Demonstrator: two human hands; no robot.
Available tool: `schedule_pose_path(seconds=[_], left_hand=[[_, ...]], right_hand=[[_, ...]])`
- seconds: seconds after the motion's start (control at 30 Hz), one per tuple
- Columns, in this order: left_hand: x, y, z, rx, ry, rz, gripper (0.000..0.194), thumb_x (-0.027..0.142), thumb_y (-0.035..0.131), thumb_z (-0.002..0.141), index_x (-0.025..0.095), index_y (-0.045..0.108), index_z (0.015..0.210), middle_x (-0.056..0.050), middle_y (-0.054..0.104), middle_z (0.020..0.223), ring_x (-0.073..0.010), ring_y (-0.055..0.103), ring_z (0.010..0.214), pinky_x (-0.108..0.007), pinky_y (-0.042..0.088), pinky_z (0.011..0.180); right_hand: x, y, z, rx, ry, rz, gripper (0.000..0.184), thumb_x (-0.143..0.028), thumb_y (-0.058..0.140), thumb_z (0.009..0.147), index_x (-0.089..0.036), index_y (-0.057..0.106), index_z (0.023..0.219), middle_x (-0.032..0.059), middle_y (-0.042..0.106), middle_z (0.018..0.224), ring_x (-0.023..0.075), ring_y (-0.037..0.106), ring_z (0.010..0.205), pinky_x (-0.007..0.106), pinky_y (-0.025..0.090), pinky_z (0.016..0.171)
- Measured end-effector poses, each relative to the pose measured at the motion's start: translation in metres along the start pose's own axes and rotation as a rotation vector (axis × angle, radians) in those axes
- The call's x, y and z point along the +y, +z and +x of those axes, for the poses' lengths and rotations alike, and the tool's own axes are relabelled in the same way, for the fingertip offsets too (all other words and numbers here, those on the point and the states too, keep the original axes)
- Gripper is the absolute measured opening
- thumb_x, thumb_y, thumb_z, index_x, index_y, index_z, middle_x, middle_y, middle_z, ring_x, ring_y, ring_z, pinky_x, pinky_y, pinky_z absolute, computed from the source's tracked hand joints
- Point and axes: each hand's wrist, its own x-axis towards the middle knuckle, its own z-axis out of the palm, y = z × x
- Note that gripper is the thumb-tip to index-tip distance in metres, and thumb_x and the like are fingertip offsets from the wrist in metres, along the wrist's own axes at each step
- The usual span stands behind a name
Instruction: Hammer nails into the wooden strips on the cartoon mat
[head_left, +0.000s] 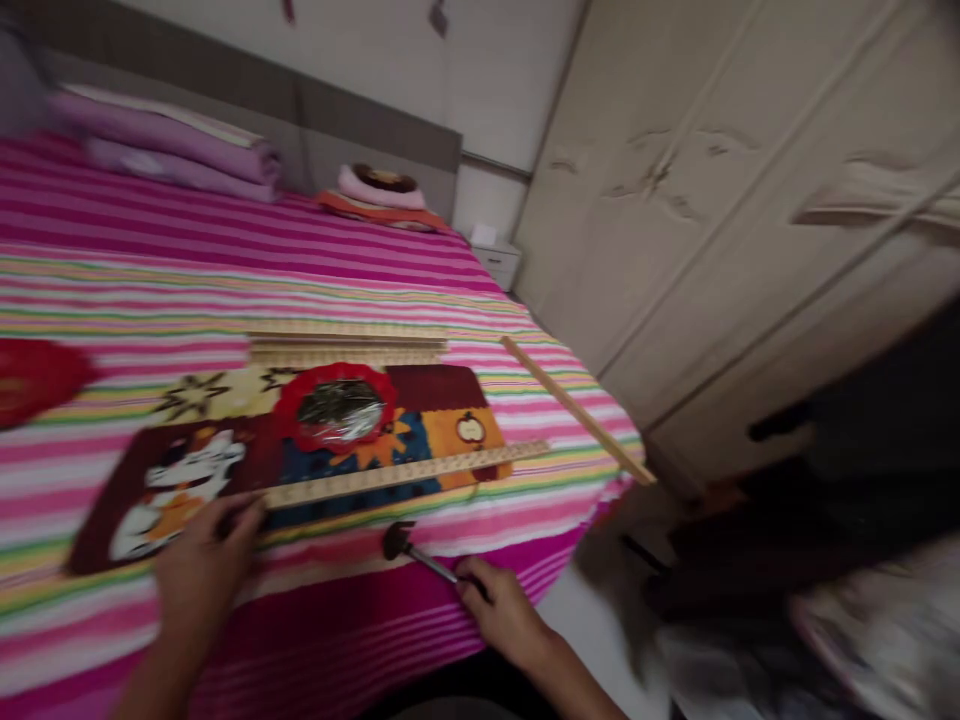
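Two hands over a striped bed (225,262), so what's in them?

The right hand (504,612) is closed around the thin metal shaft of a small hammer (409,545), with the dark head out over the sheet.

And the left hand (201,580)?

Its fingers (241,518) bend down onto the near end of a wooden ruler (405,473). Blur hides whether they really grip it, so I can't tell.

How does the ruler look?

Long, pale and finely marked along its length. It lies across the lower part of a patchwork panel (112,520) and sticks out past the panel's far side.

What's on the panel?

A white cat on dark maroon, dark star shapes on cream, blue and orange patches, an apple on orange, and a round mirror (337,408) in a red scalloped frame, wrapped in clear plastic.

Anything else close by?

Two wooden strips (345,345) lie side by side just beyond the panel, and a third strip (577,410) slants near the corner of the bed. Folded lilac bedding (165,150) sits toward the headboard (375,125), and a cream wardrobe (720,200) stands alongside.
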Motion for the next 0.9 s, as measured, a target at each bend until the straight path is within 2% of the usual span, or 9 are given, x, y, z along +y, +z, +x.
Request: schedule_pose_path(seconds=[0.07,0.13,0.3,0.43,0.53,0.67,0.9], left_hand=[[0.015,-0.005,-0.005,-0.012,-0.036,-0.092,0.031,0.044,0.049,0.069,0.020,0.064,0.081,-0.002,0.067,0.075,-0.0173,0.060,0.068,-0.027,0.046,0.064],[0.020,-0.003,-0.006,0.014,-0.029,-0.174,0.030,0.044,0.050,0.069,0.019,0.064,0.079,-0.002,0.067,0.075,-0.0168,0.060,0.068,-0.027,0.047,0.066],[0.008,0.004,-0.008,0.065,0.036,-0.241,0.023,0.039,0.052,0.071,0.020,0.063,0.078,-0.003,0.067,0.076,-0.0168,0.060,0.072,-0.028,0.047,0.070],[0.006,0.005,-0.010,0.056,0.073,-0.222,0.019,0.034,0.052,0.073,0.020,0.062,0.078,-0.003,0.066,0.076,-0.0166,0.059,0.073,-0.028,0.045,0.071],[0.006,0.004,-0.011,0.058,0.109,-0.190,0.016,0.032,0.050,0.075,0.020,0.061,0.076,-0.002,0.064,0.074,-0.0160,0.057,0.072,-0.027,0.044,0.069],[0.006,0.005,-0.012,0.077,0.142,-0.106,0.016,0.030,0.049,0.075,0.020,0.054,0.065,-0.002,0.059,0.067,-0.0158,0.054,0.069,-0.027,0.041,0.066],[0.008,0.004,-0.012,0.067,0.124,-0.131,0.014,0.030,0.048,0.073,0.021,0.058,0.072,-0.003,0.062,0.070,-0.0168,0.056,0.071,-0.027,0.043,0.068]], right_hand=[[-0.012,0.004,0.002,-0.001,-0.009,0.082,0.019,-0.024,0.043,0.085,-0.019,0.061,0.087,0.0005,0.061,0.069,0.0145,0.054,0.063,0.022,0.040,0.058],[-0.031,0.006,0.009,-0.023,-0.020,0.172,0.020,-0.029,0.044,0.086,-0.020,0.061,0.090,0.0006,0.062,0.071,0.0151,0.054,0.064,0.023,0.040,0.058],[-0.090,0.002,0.038,-0.026,-0.136,0.209,0.021,-0.034,0.045,0.086,-0.021,0.061,0.092,-0.0024,0.057,0.062,0.0126,0.048,0.054,0.021,0.036,0.049],[-0.122,0.005,0.062,0.004,-0.246,0.125,0.020,-0.030,0.045,0.087,-0.021,0.060,0.094,-0.0020,0.058,0.064,0.0128,0.051,0.056,0.021,0.037,0.052],[-0.132,0.012,0.072,-0.004,-0.311,0.059,0.018,-0.027,0.045,0.087,-0.021,0.060,0.094,-0.0014,0.060,0.067,0.0130,0.053,0.058,0.022,0.037,0.055],[-0.135,0.020,0.077,-0.043,-0.356,0.009,0.017,-0.025,0.043,0.087,-0.021,0.059,0.093,-0.0014,0.058,0.065,0.0128,0.052,0.057,0.022,0.036,0.054],[-0.132,0.007,0.063,-0.043,-0.265,0.122,0.018,-0.029,0.044,0.087,-0.021,0.059,0.092,-0.0043,0.048,0.058,0.0110,0.043,0.051,0.021,0.032,0.049]])
